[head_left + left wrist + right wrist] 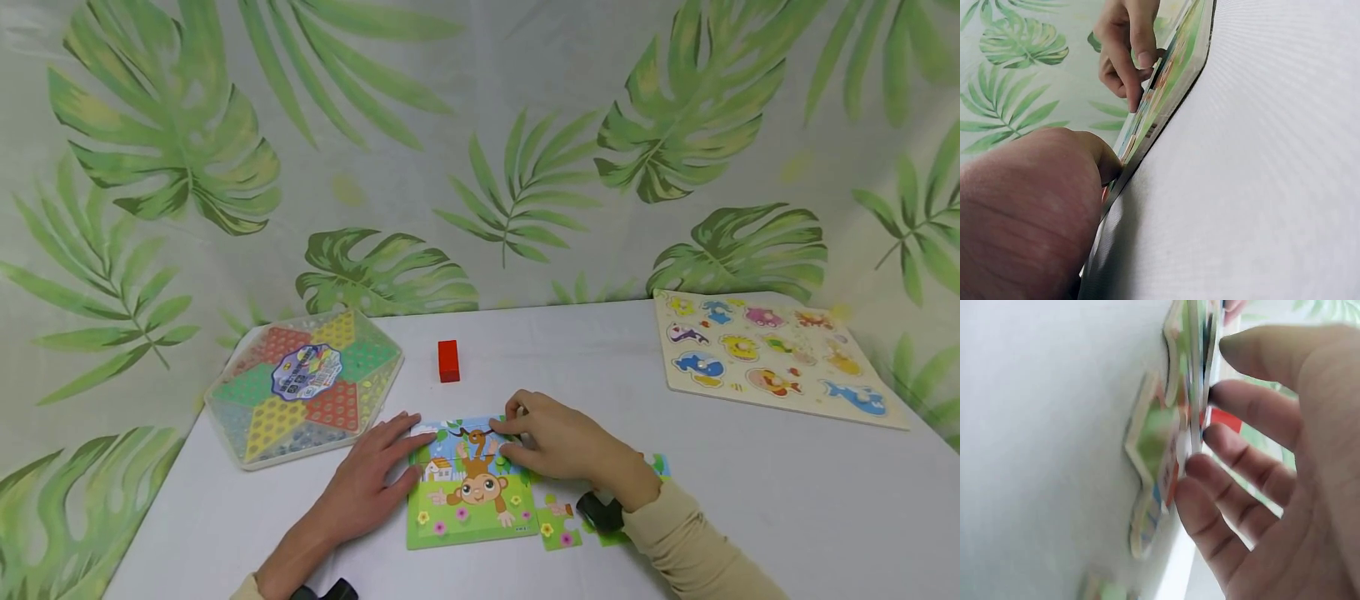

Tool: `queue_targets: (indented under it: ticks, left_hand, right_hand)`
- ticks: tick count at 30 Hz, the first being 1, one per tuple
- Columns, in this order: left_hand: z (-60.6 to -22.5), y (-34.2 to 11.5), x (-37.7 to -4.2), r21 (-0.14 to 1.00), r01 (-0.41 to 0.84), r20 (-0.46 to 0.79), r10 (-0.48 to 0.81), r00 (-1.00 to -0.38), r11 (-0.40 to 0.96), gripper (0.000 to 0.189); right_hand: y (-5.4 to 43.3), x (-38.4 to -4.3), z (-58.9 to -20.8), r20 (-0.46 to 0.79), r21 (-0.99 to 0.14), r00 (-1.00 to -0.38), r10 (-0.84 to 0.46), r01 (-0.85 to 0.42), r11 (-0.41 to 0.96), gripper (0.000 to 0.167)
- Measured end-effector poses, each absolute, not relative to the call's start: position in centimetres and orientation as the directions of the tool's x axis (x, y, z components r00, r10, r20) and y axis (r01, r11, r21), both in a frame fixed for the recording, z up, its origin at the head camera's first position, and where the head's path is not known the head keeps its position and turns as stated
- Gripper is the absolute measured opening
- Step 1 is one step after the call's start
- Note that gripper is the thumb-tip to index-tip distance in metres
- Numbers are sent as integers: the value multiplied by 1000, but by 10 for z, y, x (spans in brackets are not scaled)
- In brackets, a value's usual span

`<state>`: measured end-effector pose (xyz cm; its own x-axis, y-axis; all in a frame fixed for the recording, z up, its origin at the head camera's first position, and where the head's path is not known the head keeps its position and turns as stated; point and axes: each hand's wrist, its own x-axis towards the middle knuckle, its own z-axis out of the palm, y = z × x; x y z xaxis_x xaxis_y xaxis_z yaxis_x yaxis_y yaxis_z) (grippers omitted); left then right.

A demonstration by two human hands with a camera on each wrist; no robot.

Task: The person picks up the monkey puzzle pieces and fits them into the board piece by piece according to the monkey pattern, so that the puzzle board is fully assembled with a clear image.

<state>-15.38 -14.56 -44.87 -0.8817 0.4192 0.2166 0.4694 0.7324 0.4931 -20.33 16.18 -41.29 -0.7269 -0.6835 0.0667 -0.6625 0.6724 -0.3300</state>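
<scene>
1. The puzzle [472, 541], a monkey picture in a square tray, lies flat at the near middle of the table, between the two hands, where both reach it easily.
2. The left hand [375, 471] rests along the puzzle's left edge, fingers extended and spread, gripping nothing. It probably lies there to steady the tray.
3. The right hand [558, 433] is at the upper right corner, thumb and forefinger bent and a narrow gap apart. The right wrist view shows a thin piece [1209, 359] tilted at these fingertips; I cannot tell whether they pinch it or merely touch it. The hand seems to come in from the side so the fingertips meet the picture's corner.
4. Loose pieces [551, 529] lie just right of the tray, some partly hidden by the right forearm, likely put there to be within easy reach.
5. A red block [448, 360] stands beyond the puzzle. A star-patterned game box [333, 406] sits to the left, and a sea-animal board [812, 387] to the far right, both apparently set aside.
6. A plain white cloth [750, 500] covers the table. Behind it hangs a pale curtain [525, 83] printed with green leaves.
</scene>
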Motion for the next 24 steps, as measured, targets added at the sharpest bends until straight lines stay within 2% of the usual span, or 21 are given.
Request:
queue_targets:
  ticks: [5,9,14,19,24]
  left_hand:
    - [-448,-145,-153,494,468,215,419,-882,733,42]
    - [-448,-145,-152,497,465,218,413,-884,733,42]
    - [-449,-145,-152,499,463,226,406,-886,733,42]
    - [-450,-145,-152,496,465,225,409,-885,734,42]
    - [-448,-145,-152,497,465,221,412,-884,733,42]
  right_hand:
    - [160,-202,-414,81,-321,-733,-675,-660,679,46]
    - [159,-202,-412,85,-319,-715,-694,-679,661,42]
    - [166,-203,-405,23,-394,-686,-727,-674,624,35]
    - [181,-205,-394,-101,-518,-727,-679,-544,660,43]
    - [193,-204,-384,-203,-544,-758,-621,-440,715,40]
